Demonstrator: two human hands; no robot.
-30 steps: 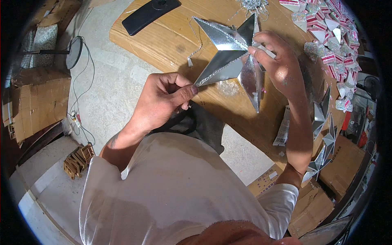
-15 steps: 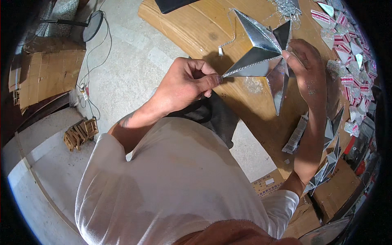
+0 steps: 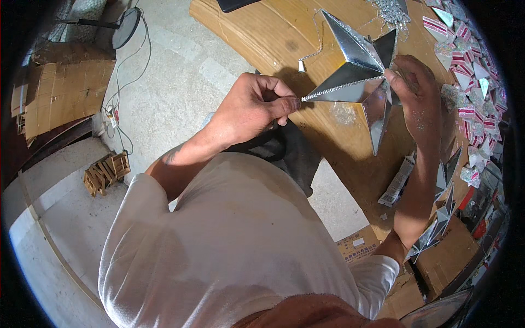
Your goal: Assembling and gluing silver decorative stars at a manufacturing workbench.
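Note:
A large faceted silver star (image 3: 355, 46) is held up over the cardboard-covered table. Silver bead trim (image 3: 344, 86) runs along the ridge of its left arm to the centre. My left hand (image 3: 251, 109) is closed at that arm's tip, thumb against forefinger; whether it grips the tip itself or the trim's end is hidden. My right hand (image 3: 418, 87) grips the star from the right, thumb close to its centre, the other fingers partly hidden behind. Glitter specks mark its back. Beside the star's upper arm a thin bead chain (image 3: 320, 41) lies near a small white piece (image 3: 301, 66).
Silver and pink-striped pieces (image 3: 470, 93) are heaped along the right. A bundle of bead chain (image 3: 391, 13) lies at the far side. Near my right forearm are a white tube (image 3: 398, 181) and more silver stars (image 3: 435, 232). A cardboard box (image 3: 68, 98) stands at left.
Star and both hands have shifted slightly to the right in the picture, as has the table behind them. The grip of each hand looks the same.

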